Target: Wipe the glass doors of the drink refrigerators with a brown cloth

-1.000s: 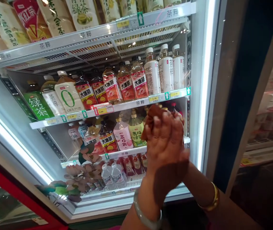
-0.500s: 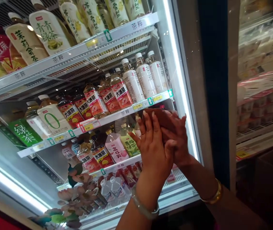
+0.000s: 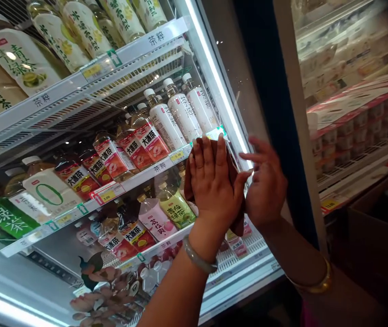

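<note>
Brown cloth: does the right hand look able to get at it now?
Probably yes: the right hand is close beside the brown cloth; the left hand covers its middle, but edges stick out.

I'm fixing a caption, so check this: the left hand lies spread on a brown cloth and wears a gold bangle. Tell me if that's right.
Wrong bangle: the head view shows the left hand, spread on the brown cloth, wearing a pale grey bangle. The gold bangle is on the right arm.

Drink bottles (image 3: 153,141) on white shelves (image 3: 138,180)
</note>
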{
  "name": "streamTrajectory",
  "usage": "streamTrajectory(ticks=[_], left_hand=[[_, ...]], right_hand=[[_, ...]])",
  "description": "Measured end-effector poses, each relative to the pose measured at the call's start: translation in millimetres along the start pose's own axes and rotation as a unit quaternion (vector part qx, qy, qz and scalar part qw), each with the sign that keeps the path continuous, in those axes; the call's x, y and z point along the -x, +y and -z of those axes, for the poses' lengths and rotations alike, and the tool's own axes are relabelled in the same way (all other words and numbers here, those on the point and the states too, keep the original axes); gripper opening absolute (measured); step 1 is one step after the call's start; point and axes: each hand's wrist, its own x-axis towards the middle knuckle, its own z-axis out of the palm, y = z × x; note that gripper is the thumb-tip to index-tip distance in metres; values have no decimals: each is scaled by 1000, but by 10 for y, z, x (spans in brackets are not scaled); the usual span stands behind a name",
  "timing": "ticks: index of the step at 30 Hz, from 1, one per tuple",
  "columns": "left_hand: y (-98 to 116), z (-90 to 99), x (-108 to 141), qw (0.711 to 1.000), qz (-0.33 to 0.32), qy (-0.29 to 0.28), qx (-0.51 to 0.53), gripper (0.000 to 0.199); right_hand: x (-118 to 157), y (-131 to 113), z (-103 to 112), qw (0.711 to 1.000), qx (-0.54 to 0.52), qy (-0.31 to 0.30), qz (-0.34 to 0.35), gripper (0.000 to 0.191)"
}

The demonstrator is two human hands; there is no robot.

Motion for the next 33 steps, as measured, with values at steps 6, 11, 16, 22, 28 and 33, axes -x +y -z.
streamTrajectory(ticks=[6,11,16,22,28,33], left_hand=[[-39,65,110,994,-96,-38,-29,74],[-88,64,349,969,-223,-104,-16,65],[3,-24,-719,978,-196,-65,-22,50],[236,-177,-767,970,-235,-67,-7,54],[28,42,-393,967,-233,-88,-52,72],[59,47,-692,970,-219,-79,-68,67]], right_hand=[[-125,498,178,932,296,-125,168,55],[-44,690,355,946,256,-114,164,59],[-88,702,351,962,240,-27,128,52],[-45,754,317,957,248,-23,151,49],[-34,671,332,952,274,-61,125,59],[-5,644,303,941,303,-92,119,70]])
